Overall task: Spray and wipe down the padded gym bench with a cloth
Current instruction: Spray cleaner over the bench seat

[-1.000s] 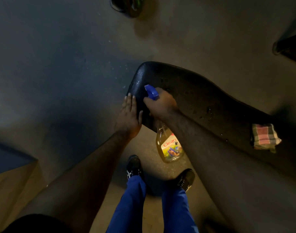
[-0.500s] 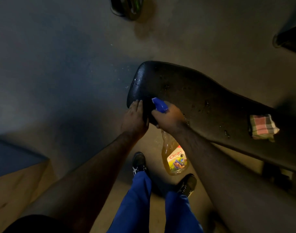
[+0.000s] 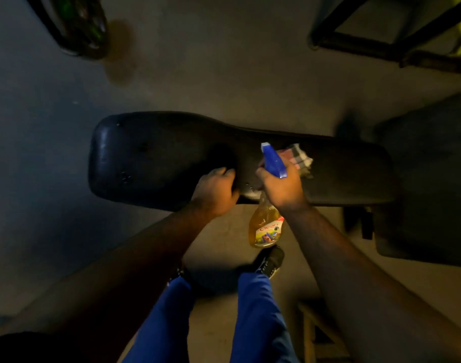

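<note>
A black padded gym bench (image 3: 158,158) lies across the middle of the view, wet droplets on its left part. My right hand (image 3: 281,187) grips a spray bottle (image 3: 266,226) of orange liquid by its blue trigger head, nozzle aimed over the pad near its middle. My left hand (image 3: 216,189) rests on the bench's near edge, fingers curled over the padding, holding nothing loose. A checked red and white cloth (image 3: 300,157) lies on the pad just beyond my right hand, partly hidden by the bottle's head.
Dark metal frame bars (image 3: 376,45) stand at the top right. A dark round object (image 3: 77,24) sits at the top left. A dark mat (image 3: 428,179) lies right of the bench. My blue trousers and black shoe (image 3: 268,260) are below the bench edge.
Both hands have slid right along the bench from its rounded left end to the middle. The spray bottle now sits right beside the checked cloth.
</note>
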Demonstrator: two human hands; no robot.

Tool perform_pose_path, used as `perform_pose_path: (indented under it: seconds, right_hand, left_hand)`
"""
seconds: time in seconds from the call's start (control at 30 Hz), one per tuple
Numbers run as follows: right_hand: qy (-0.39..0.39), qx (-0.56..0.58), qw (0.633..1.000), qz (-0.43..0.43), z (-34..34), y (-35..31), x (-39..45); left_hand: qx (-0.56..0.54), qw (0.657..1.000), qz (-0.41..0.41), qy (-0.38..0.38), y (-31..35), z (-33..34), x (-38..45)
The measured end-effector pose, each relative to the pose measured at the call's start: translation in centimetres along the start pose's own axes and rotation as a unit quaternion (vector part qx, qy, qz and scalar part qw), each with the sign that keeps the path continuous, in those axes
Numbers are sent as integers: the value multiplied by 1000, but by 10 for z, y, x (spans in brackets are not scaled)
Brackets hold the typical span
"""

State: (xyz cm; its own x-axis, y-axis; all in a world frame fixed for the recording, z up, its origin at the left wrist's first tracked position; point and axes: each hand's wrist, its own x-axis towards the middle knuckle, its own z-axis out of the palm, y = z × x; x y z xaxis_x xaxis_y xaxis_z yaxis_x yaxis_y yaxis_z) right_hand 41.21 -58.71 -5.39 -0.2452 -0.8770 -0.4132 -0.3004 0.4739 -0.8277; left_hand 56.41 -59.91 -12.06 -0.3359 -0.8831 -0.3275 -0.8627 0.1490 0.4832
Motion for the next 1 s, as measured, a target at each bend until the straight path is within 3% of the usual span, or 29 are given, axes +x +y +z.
perform_pose_path:
  seconds: [0.13, 0.37, 0.6, 0.87, 1.0]
  right_hand:
    - [50, 14, 998, -24, -87, 16, 21]
    - [66, 92, 989, -99, -226, 45, 76]
    - [52, 167, 977, -125, -300, 64, 136]
    - [2, 158, 978, -137, -327, 86, 185]
    - [-17, 124, 989, -79, -336, 108, 188]
  left_hand:
    - [11, 1000, 23, -19, 90, 12, 41]
    - [3, 999, 38, -37, 217, 58, 119]
    - [-70, 990, 60, -102, 300, 88, 169]
    - [-52, 996, -59, 39, 344, 136, 201]
    - [-77, 987, -124, 70, 354, 158, 196]
